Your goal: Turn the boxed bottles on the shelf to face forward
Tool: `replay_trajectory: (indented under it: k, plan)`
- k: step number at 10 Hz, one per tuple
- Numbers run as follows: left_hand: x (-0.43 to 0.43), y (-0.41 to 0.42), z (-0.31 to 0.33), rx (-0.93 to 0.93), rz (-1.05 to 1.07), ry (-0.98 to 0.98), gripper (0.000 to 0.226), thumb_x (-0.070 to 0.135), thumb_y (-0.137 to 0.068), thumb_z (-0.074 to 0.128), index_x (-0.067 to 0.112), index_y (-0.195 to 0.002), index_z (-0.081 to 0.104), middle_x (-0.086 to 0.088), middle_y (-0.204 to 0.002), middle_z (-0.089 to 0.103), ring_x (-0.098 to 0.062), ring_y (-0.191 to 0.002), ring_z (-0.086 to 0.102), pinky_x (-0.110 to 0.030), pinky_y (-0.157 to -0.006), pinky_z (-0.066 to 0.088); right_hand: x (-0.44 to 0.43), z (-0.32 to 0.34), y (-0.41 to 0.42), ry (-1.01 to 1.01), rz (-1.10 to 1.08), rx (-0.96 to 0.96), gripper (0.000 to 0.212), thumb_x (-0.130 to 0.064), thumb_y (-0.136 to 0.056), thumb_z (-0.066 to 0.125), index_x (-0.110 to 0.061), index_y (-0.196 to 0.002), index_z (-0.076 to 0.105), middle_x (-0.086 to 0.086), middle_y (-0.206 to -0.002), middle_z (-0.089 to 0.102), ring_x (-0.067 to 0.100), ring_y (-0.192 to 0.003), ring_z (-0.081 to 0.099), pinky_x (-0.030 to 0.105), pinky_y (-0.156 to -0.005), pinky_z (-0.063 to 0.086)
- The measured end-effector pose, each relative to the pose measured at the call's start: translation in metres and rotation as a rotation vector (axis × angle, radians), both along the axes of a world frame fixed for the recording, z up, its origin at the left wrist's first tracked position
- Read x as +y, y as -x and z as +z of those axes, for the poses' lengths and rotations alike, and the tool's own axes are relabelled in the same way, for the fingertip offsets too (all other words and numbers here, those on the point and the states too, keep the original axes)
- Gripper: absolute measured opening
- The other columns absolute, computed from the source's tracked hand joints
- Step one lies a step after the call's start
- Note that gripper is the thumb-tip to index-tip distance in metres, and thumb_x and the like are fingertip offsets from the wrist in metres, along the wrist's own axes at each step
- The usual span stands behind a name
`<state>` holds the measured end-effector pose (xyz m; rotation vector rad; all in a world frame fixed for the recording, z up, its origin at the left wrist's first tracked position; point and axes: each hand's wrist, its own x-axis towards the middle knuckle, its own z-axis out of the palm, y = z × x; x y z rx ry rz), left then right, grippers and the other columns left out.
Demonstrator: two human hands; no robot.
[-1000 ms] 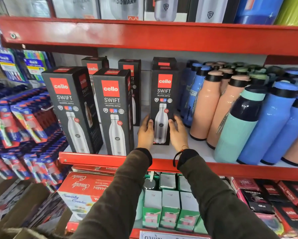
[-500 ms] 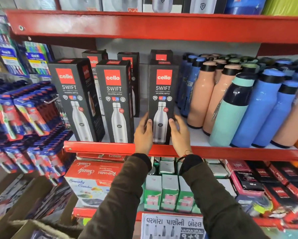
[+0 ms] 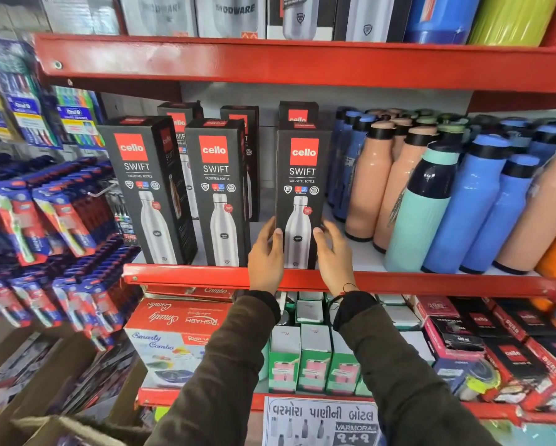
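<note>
Three black Cello Swift boxed bottles stand in a front row on the red shelf (image 3: 190,278): the left box (image 3: 141,188) is angled so that its side shows, while the middle box (image 3: 217,191) and the right box (image 3: 302,175) face forward. More boxes (image 3: 297,112) stand behind them. My left hand (image 3: 265,255) grips the lower left side of the right box, thumb on its front. On the lower right side my right hand (image 3: 333,255) holds the same box, its fingers slightly blurred.
Peach, blue and teal loose bottles (image 3: 431,201) crowd the shelf right of the boxes. Hanging toothbrush packs (image 3: 45,220) fill the left. Green cartons (image 3: 312,358) and a red combo box (image 3: 180,326) sit on the shelf below. Another red shelf (image 3: 302,62) is overhead.
Both hands have drawn the right box forward to the shelf's front edge, level with the other two front boxes. The view has shifted slightly.
</note>
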<state>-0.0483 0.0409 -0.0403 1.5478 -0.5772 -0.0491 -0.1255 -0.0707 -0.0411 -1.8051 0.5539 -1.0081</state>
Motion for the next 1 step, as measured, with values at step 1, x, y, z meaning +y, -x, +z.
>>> replay_trajectory:
  k: [1]
  plan:
    - [0.0014, 0.0063, 0.0, -0.002, 0.007, 0.1, 0.044, 0.027, -0.106, 0.047, 0.021, -0.149, 0.048, 0.002, -0.151, 0.054, -0.012, -0.14, 0.05, -0.013, -0.109, 0.038, -0.0044, 0.011, 0.0075, -0.096, 0.042, 0.032, 0.042, -0.032, -0.103, 0.05, -0.022, -0.144, 0.049, -0.004, -0.141, 0.056, 0.016, -0.132, 0.051, 0.025, -0.106, 0.039]
